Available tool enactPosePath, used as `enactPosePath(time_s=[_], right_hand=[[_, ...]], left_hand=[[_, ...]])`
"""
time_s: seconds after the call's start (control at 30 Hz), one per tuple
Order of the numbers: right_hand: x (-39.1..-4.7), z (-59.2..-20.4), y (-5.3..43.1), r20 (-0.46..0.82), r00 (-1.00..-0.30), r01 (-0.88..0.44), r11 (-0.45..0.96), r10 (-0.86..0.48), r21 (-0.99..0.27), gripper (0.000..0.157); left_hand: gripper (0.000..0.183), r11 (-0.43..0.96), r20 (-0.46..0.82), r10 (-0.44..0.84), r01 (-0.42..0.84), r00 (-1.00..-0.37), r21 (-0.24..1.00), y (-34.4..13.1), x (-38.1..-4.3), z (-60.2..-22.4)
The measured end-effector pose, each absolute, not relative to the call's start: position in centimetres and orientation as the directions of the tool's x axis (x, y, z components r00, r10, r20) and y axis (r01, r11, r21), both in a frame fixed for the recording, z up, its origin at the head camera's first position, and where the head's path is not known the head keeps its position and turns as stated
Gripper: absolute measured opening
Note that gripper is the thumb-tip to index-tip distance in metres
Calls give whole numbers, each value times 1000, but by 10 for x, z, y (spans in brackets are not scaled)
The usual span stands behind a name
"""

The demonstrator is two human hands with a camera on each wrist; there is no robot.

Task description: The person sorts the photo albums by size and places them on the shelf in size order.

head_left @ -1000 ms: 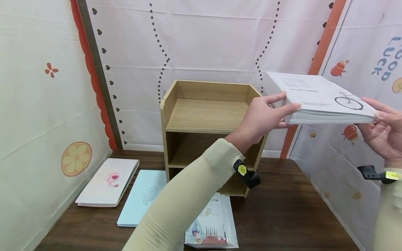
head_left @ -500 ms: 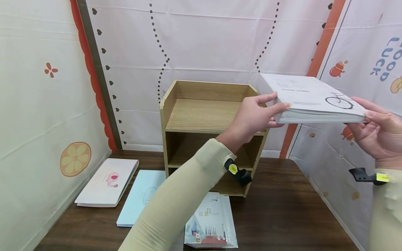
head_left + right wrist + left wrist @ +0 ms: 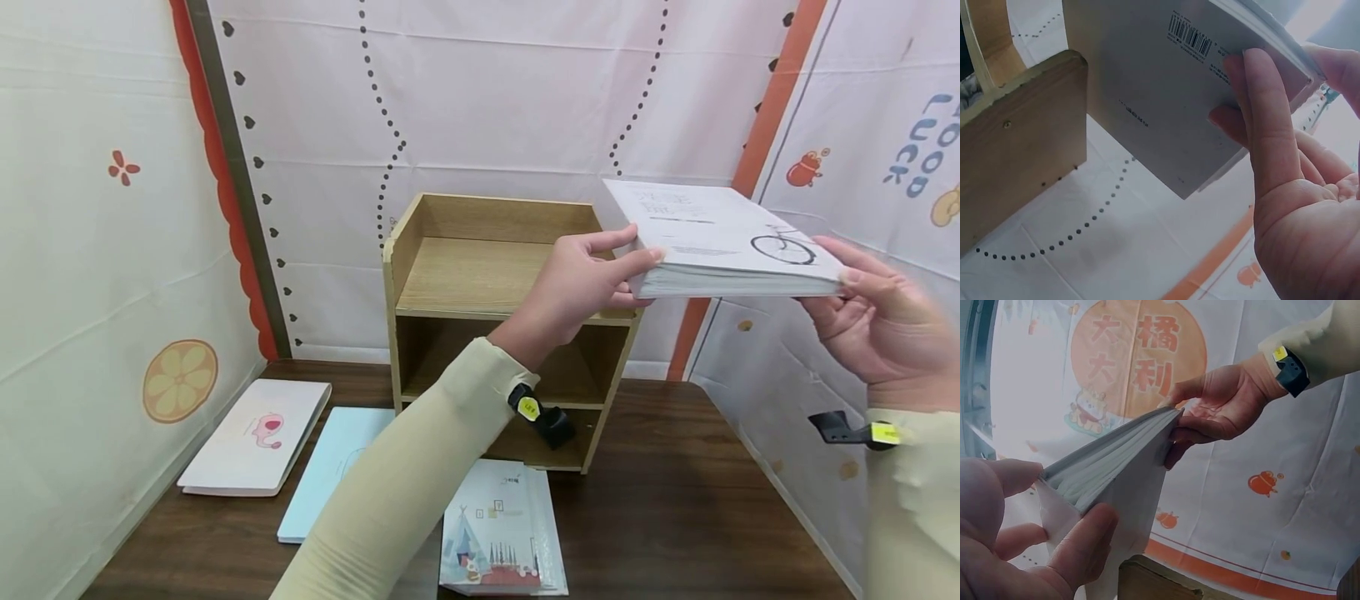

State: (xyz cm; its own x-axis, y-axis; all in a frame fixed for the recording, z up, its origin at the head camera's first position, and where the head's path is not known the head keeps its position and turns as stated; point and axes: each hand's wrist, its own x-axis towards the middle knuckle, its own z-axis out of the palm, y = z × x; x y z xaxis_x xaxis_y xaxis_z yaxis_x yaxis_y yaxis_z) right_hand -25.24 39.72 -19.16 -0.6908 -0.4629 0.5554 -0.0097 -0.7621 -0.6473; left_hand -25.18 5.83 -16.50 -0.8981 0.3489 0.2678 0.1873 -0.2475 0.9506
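Both hands hold a thick white book with a bicycle on its cover, level in the air at the right of the wooden shelf. My left hand grips its left edge, thumb on the cover. At the opposite edge, my right hand pinches it with the thumb above and fingers underneath. The left wrist view shows the page edges between the covers. A barcode marks the underside in the right wrist view, with the fingers of the right hand against it.
On the dark table lie a white notebook with a pink elephant, a pale blue notebook partly behind the left sleeve, and a book with a tent picture before the shelf. Printed cloth hangs around the table.
Both hands have carried the white book leftward, closer to the shelf's top right side. Their grip on it looks the same. The books on the table have stayed put.
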Motion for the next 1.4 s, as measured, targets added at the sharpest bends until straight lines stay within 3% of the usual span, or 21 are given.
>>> enactPosePath(time_s=[0.47,0.9,1.4], right_hand=[[-250,-197,373,564,-699,21,-801,-439,-598,53],[-247,-199,353,545,-740,-32,-788,-395,-615,52],[-245,-203,330,569,-712,-24,-795,-413,-606,51]], left_hand=[[55,-257,285,351,201,-892,945,37,-252,-169],[52,-253,285,343,204,-895,946,20,-254,-170],[51,-238,320,341,248,-884,939,-3,-250,-174]])
